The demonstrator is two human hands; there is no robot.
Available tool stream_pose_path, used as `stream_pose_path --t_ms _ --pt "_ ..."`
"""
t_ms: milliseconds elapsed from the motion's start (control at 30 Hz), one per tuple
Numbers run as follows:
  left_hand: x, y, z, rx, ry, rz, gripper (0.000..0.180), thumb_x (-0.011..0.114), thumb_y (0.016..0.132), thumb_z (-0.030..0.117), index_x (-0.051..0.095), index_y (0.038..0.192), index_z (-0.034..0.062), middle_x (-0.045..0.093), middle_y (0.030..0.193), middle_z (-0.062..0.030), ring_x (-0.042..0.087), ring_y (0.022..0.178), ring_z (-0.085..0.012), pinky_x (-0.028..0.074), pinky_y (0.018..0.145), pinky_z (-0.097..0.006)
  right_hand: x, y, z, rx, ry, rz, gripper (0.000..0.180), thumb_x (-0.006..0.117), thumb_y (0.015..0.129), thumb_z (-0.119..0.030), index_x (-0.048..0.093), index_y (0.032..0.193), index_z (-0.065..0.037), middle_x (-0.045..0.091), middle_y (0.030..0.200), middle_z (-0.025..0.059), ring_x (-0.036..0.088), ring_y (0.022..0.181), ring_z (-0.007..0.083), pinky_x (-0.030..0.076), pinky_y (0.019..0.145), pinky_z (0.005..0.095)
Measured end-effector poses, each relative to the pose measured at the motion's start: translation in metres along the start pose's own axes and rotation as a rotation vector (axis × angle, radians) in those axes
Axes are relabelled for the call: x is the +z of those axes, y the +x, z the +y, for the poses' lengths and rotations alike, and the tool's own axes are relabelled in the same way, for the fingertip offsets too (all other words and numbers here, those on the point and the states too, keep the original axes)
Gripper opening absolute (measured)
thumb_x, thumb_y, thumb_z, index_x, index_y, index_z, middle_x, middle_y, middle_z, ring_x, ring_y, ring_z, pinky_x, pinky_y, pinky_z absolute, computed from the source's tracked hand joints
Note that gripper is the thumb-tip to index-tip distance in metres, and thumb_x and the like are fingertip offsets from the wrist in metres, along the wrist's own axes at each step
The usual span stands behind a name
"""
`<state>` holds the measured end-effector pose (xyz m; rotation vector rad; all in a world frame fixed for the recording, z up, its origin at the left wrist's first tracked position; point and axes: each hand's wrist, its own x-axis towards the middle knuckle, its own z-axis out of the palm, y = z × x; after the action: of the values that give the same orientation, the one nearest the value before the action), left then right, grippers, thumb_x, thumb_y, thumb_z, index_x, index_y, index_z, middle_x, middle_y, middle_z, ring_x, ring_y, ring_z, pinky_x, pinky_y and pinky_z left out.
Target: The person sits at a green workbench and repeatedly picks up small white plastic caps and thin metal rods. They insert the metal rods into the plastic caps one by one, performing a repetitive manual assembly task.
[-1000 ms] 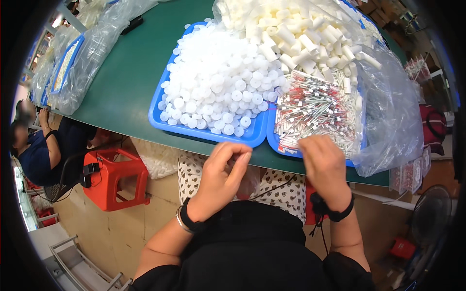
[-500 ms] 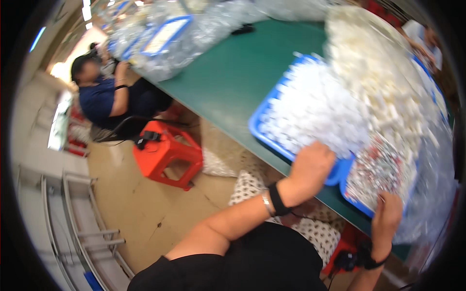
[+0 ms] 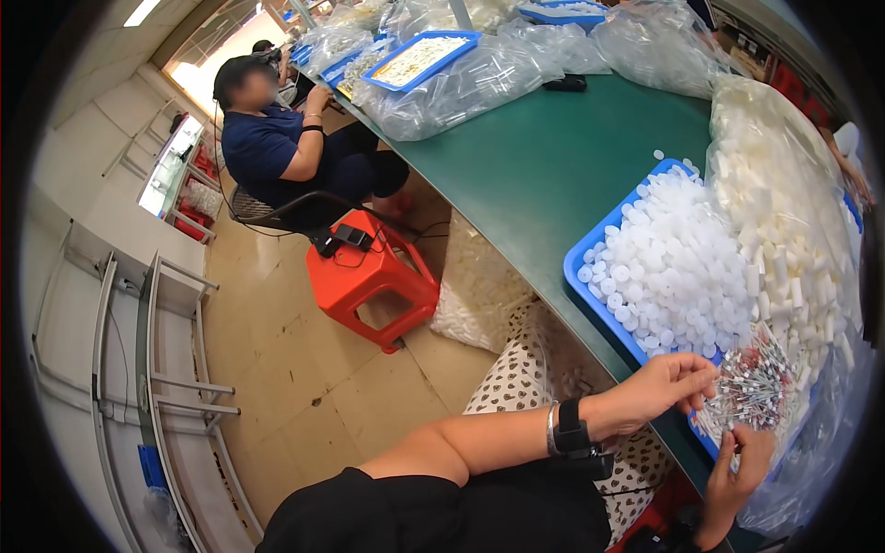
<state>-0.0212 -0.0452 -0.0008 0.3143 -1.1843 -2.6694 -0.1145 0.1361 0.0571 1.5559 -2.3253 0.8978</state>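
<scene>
My left hand [image 3: 666,392] is held just off the near corner of a blue tray [image 3: 590,309] heaped with translucent white plastic discs [image 3: 673,263]. Its thumb and forefinger are pinched together; anything between them is too small to make out. To its right, my right hand [image 3: 743,465] is lower down, thumb and finger also closed at the near edge of a second, smaller blue tray [image 3: 702,433]. That tray carries a tangled heap of thin metal pin-like pieces [image 3: 751,382] with red and whitish bits. What the right fingers hold is hidden.
A large clear bag of cream-white cylinders [image 3: 784,212] leans beside the trays on the green table [image 3: 516,157]. Farther back are plastic bags [image 3: 498,74] and another blue tray [image 3: 424,60]. At left, a red stool [image 3: 373,281] and a seated person [image 3: 277,138].
My view has swung, so the table and trays appear farther right and lower. My left hand has drawn back from the edge of the disc tray toward my right hand, its fingers now pinched.
</scene>
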Motion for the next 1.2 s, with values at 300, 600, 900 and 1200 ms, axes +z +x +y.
stream_pose_path --t_ms 300,600,900,1200 --pt "-0.008 -0.023 -0.026 -0.249 -0.502 0.041 0.037 0.053 0.100 0.036 0.059 0.115 0.0037 0.062 0.090 0.0015 0.059 0.076 -0.0064 0.051 0.071 -0.022 0.019 0.009 -0.016 -0.081 -0.084 -0.095 0.014 0.071 0.078 -0.002 0.062 0.089 -0.003 0.056 0.077 0.0114 0.049 0.069 0.0308 0.036 0.064 0.0419" --pt "0.002 -0.021 -0.019 -0.280 -0.464 0.080 0.042 0.050 0.101 0.039 0.058 0.117 0.0018 0.059 0.090 0.0009 0.054 0.077 -0.0063 0.047 0.071 -0.022 0.014 0.005 -0.006 -0.081 -0.098 -0.043 0.017 0.073 0.076 -0.002 0.062 0.089 -0.005 0.055 0.072 0.0050 0.047 0.064 0.0245 0.035 0.061 0.0369" --pt "0.005 -0.027 -0.021 -0.205 -0.334 0.141 0.036 0.057 0.099 0.033 0.059 0.117 0.0018 0.061 0.093 0.0002 0.055 0.080 -0.0064 0.047 0.074 -0.022 0.009 0.003 -0.009 -0.138 -0.160 -0.056 0.024 0.075 0.072 -0.003 0.064 0.093 -0.003 0.054 0.071 0.0049 0.048 0.065 0.0238 0.036 0.059 0.0370" --pt "0.007 -0.028 -0.023 -0.196 -0.329 0.150 0.035 0.057 0.099 0.032 0.058 0.117 0.0021 0.061 0.094 -0.0002 0.056 0.081 -0.0072 0.047 0.075 -0.022 0.008 -0.002 -0.008 -0.166 -0.145 -0.083 0.024 0.076 0.070 -0.004 0.066 0.091 -0.003 0.048 0.068 0.0039 0.046 0.063 0.0224 0.036 0.059 0.0356"
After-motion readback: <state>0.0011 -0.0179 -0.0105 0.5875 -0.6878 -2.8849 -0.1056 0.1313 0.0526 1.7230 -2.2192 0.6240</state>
